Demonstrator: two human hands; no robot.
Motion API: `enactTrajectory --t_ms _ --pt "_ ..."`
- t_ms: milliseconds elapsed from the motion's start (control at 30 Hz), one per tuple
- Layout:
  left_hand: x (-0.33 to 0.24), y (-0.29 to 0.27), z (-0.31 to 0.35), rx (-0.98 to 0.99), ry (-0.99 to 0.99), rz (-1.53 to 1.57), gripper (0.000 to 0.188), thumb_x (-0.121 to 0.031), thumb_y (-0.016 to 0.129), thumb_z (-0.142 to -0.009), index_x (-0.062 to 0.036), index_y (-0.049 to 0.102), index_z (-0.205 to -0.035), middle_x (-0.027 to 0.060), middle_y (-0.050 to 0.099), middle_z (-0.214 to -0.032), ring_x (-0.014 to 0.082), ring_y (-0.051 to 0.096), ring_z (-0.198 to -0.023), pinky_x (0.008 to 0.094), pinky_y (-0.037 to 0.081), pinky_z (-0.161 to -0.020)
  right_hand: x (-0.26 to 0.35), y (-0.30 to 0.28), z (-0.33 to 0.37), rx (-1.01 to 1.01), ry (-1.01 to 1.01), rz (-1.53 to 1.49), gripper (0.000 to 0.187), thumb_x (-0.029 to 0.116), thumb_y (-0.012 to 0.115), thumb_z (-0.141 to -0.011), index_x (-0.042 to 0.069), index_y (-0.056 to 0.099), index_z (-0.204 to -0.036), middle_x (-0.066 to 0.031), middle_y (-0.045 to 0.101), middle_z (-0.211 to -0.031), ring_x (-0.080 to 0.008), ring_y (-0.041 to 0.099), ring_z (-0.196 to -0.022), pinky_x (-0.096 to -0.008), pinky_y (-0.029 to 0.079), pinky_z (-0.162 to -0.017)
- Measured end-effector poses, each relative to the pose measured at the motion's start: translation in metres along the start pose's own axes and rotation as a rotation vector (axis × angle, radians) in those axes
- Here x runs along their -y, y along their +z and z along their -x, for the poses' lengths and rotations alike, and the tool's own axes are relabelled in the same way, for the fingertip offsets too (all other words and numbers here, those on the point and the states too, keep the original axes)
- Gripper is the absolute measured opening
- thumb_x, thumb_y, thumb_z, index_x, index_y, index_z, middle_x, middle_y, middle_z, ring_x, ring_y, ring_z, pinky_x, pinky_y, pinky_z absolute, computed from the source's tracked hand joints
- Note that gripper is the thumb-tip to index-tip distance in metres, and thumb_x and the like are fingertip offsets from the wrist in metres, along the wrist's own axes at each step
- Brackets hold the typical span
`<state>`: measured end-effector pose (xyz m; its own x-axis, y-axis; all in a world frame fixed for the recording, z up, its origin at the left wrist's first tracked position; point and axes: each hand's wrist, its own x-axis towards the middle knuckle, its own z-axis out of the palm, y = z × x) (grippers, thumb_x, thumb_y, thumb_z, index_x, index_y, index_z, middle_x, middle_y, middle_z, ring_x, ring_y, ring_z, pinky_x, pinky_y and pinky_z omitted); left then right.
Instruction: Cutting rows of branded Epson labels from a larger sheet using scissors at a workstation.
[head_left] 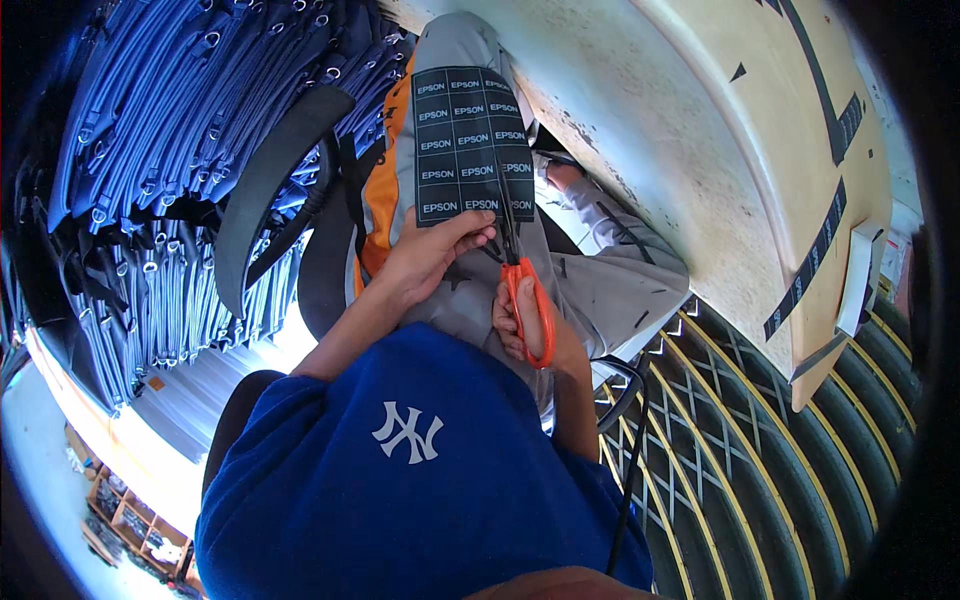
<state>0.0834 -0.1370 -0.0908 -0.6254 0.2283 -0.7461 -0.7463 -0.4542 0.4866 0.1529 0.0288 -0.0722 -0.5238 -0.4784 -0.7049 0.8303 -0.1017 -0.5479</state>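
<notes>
A black sheet of printed labels, divided by thin light lines into a grid, lies over my grey-trousered leg. My left hand pinches its near edge between thumb and fingers. Orange-handled scissors are in my right hand, with the fingers wrapped through and around the loops. Their dark blades point away from me and overlap the right part of the sheet, along the last column of labels. How far apart the blades stand is hard to make out.
Blue fabric pieces with metal rings are stacked at the left, beside a curved black band. A worn cream tabletop reaches across the right, with black strips on it. Yellow-edged dark curved bands run below it.
</notes>
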Motion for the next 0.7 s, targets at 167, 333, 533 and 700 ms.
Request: enactTrajectory --t_ms 167,333,533,700 --pt "0.001 -0.006 -0.001 0.018 -0.018 -0.024 0.015 -0.005 0.064 -0.081 0.0031 0.063 -0.093 0.0078 0.065 -0.086 0.0140 0.063 -0.077 0.0235 0.052 -0.070 -0.003 -0.002 -0.001 -0.014 0.039 0.025 0.054 0.062 0.022 -0.089 0.011 0.036 -0.083 0.0016 0.032 -0.058 -0.0061 0.030 -0.038 -0.0197 0.029 -0.036" --pt "-0.002 -0.013 -0.001 0.005 -0.034 -0.001 0.025 -0.010 0.067 -0.080 0.0016 0.058 -0.101 0.0094 0.064 -0.090 0.0162 0.064 -0.079 0.0255 0.053 -0.068 0.000 -0.003 -0.002 0.010 0.050 0.033 0.052 0.060 0.023 -0.090 0.011 0.036 -0.082 0.0017 0.032 -0.058 -0.0055 0.029 -0.038 -0.0195 0.028 -0.036" --pt "-0.032 -0.016 0.003 0.035 -0.067 -0.021 0.048 -0.041 0.055 -0.087 -0.0014 0.050 -0.113 0.0096 0.063 -0.096 0.0188 0.064 -0.084 0.0280 0.054 -0.071 0.002 -0.002 -0.002 0.008 0.047 0.082 0.049 0.057 0.024 -0.091 0.011 0.036 -0.083 0.0019 0.032 -0.058 -0.0046 0.029 -0.039 -0.0192 0.027 -0.035" --pt "-0.057 -0.016 -0.003 -0.045 -0.002 -0.127 0.051 -0.045 0.052 -0.087 -0.0032 0.051 -0.116 0.0080 0.063 -0.099 0.0164 0.063 -0.085 0.0276 0.053 -0.074 0.006 -0.001 -0.004 0.031 0.088 0.060 0.048 0.056 0.024 -0.092 0.011 0.036 -0.083 0.0020 0.032 -0.059 -0.0045 0.028 -0.039 -0.0193 0.027 -0.035"
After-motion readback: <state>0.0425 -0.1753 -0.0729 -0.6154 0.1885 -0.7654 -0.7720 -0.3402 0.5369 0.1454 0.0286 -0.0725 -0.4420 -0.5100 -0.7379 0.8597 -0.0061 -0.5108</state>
